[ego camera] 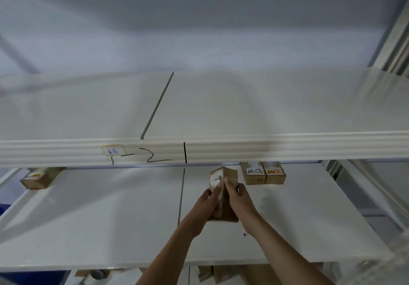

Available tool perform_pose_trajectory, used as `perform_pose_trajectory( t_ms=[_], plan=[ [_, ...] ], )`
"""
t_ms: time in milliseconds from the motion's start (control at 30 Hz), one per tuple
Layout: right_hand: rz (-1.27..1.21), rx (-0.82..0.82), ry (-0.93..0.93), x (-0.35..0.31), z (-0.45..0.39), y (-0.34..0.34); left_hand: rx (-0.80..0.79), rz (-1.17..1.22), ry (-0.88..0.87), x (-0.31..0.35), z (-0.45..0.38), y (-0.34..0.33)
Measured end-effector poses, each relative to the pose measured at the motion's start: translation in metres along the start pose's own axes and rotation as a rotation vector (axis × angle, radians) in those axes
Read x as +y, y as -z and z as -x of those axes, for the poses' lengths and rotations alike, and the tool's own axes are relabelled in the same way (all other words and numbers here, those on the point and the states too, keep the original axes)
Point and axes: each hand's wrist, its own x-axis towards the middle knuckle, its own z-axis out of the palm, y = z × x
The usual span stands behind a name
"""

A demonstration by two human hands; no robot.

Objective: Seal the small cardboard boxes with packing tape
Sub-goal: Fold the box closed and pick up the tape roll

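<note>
A small brown cardboard box [225, 175] with a white label stands on end on the middle shelf [110, 214], held between both hands. My left hand [208, 200] grips its left side, fingers reaching up over the label. My right hand [238, 196] grips the right side, thumb across the front. Two more small boxes [253, 174] [274, 174] stand side by side just behind and to the right. Another small box [41, 177] lies at the shelf's far left. No tape roll is in sight.
The white upper shelf rail [243, 149], marked with black pen and a small sticker, runs across just above the boxes. A shelf upright [389, 41] rises at the right. More cardboard boxes [221, 273] show below the shelf's front edge.
</note>
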Motion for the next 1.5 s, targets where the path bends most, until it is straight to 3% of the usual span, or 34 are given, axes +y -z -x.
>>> perform_pose_trajectory(
  t_ms=[100, 200, 367, 500, 667, 967, 1500],
  plan=[
    [-0.075, -0.052, 0.030, -0.003, 0.005, 0.006, -0.105, 0.064, -0.057, -0.002, 0.001, 0.008],
    [0.027, -0.082, 0.088, 0.003, 0.001, 0.015, -0.136, 0.223, -0.014, -0.006, 0.000, 0.017],
    [-0.073, -0.149, -0.073, 0.005, 0.000, 0.027, -0.184, 0.344, 0.010, -0.014, 0.002, 0.027],
    [-0.111, -0.144, 0.030, 0.011, -0.003, 0.029, -0.173, 0.378, 0.020, -0.015, 0.003, 0.031],
    [-0.224, -0.108, 0.020, 0.014, -0.006, 0.026, -0.102, 0.400, 0.000, -0.017, 0.001, 0.035],
    [-0.274, -0.151, -0.027, 0.019, -0.016, 0.017, -0.008, 0.193, -0.049, -0.006, -0.001, 0.032],
    [0.111, -0.142, 0.030, 0.027, -0.013, 0.016, 0.099, 0.034, -0.019, -0.022, -0.009, 0.017]
  ],
)
